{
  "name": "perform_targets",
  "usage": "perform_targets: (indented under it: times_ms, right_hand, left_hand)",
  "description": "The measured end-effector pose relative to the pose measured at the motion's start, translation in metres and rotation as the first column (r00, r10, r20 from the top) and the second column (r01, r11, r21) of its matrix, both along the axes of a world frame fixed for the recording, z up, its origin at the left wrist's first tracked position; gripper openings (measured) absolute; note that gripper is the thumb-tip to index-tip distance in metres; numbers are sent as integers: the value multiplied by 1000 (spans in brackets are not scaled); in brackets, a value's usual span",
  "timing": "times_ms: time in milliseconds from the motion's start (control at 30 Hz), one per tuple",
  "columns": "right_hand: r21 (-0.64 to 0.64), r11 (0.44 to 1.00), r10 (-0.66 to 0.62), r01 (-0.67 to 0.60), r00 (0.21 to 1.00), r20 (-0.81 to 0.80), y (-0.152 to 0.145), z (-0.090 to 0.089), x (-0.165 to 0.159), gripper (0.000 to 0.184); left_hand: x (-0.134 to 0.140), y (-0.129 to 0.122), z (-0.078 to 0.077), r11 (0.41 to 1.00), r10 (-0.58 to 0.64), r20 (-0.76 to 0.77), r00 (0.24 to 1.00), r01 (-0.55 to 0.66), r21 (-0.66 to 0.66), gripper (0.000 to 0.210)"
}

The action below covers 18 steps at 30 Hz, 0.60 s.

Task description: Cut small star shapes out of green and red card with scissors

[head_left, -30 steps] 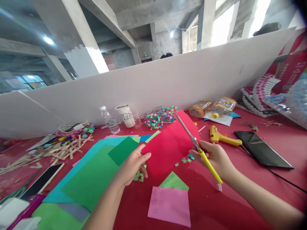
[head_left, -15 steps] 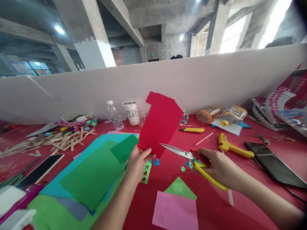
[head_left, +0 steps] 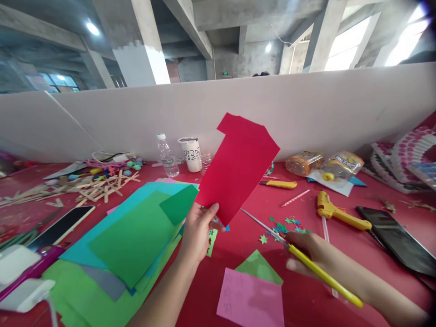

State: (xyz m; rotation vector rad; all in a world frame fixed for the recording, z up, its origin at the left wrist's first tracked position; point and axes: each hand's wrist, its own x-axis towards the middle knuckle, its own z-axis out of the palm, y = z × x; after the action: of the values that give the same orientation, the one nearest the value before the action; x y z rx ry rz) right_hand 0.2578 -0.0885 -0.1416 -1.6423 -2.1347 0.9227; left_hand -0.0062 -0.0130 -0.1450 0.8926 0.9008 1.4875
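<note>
My left hand point(head_left: 200, 229) pinches the lower left corner of a red sheet of paper point(head_left: 240, 168), held up above the table with a notch cut at its top left. In my right hand point(head_left: 315, 254) is a pair of scissors point(head_left: 323, 274) with yellow handles, turned edge-on, its blades pointing toward the paper but apart from it. Small green and blue paper stars point(head_left: 281, 227) lie scattered beyond the right hand. A pink paper with faint drawn stars point(head_left: 250, 297) overlaps a green piece point(head_left: 260, 265) nearer me. Part of a star-punched green strip point(head_left: 211, 243) shows beside my left wrist.
Stacked green and blue paper point(head_left: 132, 245) covers the left side, beside a phone point(head_left: 61, 227). Wooden sticks point(head_left: 109, 188), a water bottle point(head_left: 168, 159) and a white cup point(head_left: 191, 154) stand or lie behind. A yellow glue gun point(head_left: 340, 213), a cutter point(head_left: 281, 184) and a black tablet-like device point(head_left: 395, 236) are right.
The red paper has risen and shifted right, tilting further. The scissors have moved away from its lower edge and turned edge-on, with my right hand slightly lower and to the right.
</note>
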Motion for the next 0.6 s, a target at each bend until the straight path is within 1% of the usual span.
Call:
perform_targets:
  times_ms: [67, 133, 233, 400, 467, 600]
  right_hand:
    - [-5, 1000, -6, 6, 1000, -8, -1, 0, 0, 42]
    - [-18, 1000, -11, 11, 1000, -9, 0, -2, 0, 39]
    - [-39, 999, -11, 10, 1000, -22, 0, -6, -2, 38]
    - [-67, 998, -21, 16, 996, -81, -2, -13, -4, 38]
    - [-87, 996, -8, -1, 994, -108, -4, -11, -2, 40]
    - [-130, 990, 32, -56, 984, -177, -5, -4, -1, 45]
  left_hand:
    - [-2, 1, 2, 999, 44, 15, 999, -44, 29, 33]
    - [-2, 1, 3, 997, 55, 25, 998, -56, 51, 33]
    - [2, -1, 2, 999, 16, -3, 1000, -16, 51, 32]
    - [11, -10, -7, 999, -35, -158, 987, 38, 19, 30]
    - [12, -12, -10, 999, -42, -191, 981, 46, 12, 30]
    - [12, -12, -12, 999, -44, -194, 980, 46, 8, 30]
